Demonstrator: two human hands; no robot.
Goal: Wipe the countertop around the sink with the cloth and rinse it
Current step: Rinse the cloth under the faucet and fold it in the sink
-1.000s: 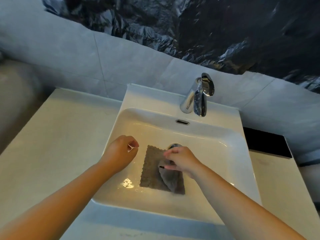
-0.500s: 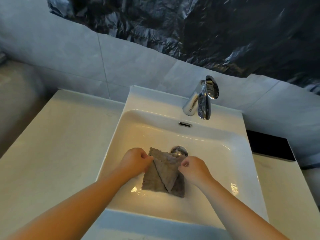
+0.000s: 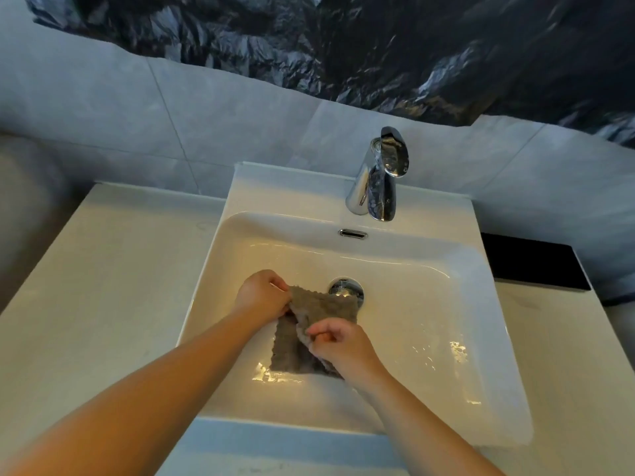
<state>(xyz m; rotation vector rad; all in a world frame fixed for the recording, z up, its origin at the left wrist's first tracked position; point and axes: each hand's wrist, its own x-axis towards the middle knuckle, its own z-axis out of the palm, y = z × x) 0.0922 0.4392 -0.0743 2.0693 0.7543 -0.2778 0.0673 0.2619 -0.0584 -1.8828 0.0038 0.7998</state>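
— What takes up the most room?

— A crinkled black plastic sheet (image 3: 343,46) across the tiled wall (image 3: 86,108). Below it is the pale table (image 3: 103,286), with the white sink (image 3: 429,269) set into it.

— And the arms?

— Both bare forearms reach in from the near edge and meet over the basin. The left forearm (image 3: 154,389) angles in from the lower left, the right forearm (image 3: 429,424) from the lower right.

— Where's the cloth?

— The grey cloth (image 3: 323,305) lies in the basin bottom, partly folded. Its far corner overlaps the near edge of the drain (image 3: 345,290).

— How is each grip set?

— The left grip (image 3: 261,295) has curled fingers pinching the cloth's far left corner. The right grip (image 3: 343,345), knuckles up, pinches a fold near the cloth's middle.

— Anything smaller?

— The chrome faucet (image 3: 378,183) stands on the back rim, with the overflow slot (image 3: 353,233) beneath it.
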